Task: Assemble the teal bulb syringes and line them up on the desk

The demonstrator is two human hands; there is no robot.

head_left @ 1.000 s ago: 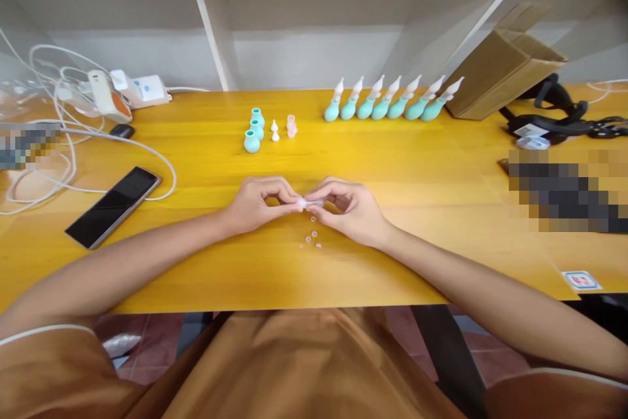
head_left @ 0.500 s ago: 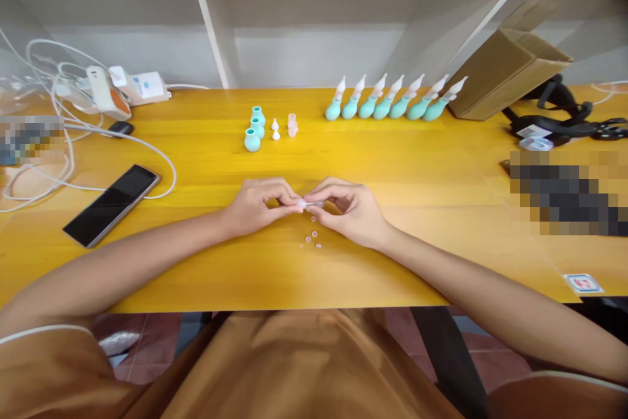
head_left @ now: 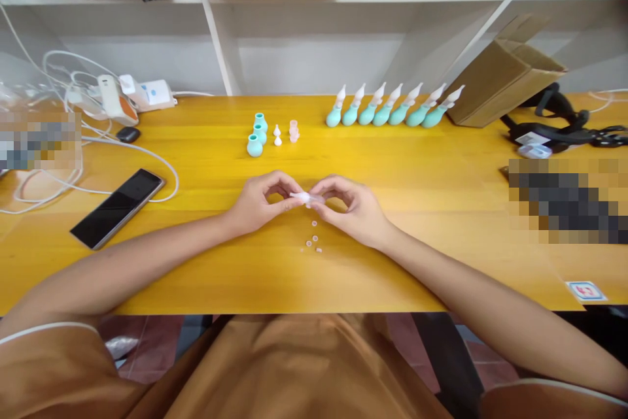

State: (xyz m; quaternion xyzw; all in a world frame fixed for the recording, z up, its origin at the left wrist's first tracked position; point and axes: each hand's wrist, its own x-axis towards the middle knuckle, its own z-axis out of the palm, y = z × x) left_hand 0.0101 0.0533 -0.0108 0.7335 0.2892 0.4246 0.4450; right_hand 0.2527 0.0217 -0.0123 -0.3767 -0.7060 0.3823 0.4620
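Between my fingertips, above the middle of the table, is a small whitish nozzle tip joined to or touching a clear pinkish piece. My left hand pinches the nozzle tip, its narrow end pointing left. My right hand pinches the clear pinkish piece; fingers hide part of it. Just below lie several small pink rings. Farther back stand three teal bulbs with open necks, white nozzle tips and pink connectors.
Several assembled teal bulb aspirators with white tips form a row at the back. A cardboard box leans at the right near black straps. On the left are a phone, white cables and chargers.
The nozzle tip now shows more, its narrow end sticking out left past my left fingertips. Both hands stay close together; the camera view has tilted slightly up.
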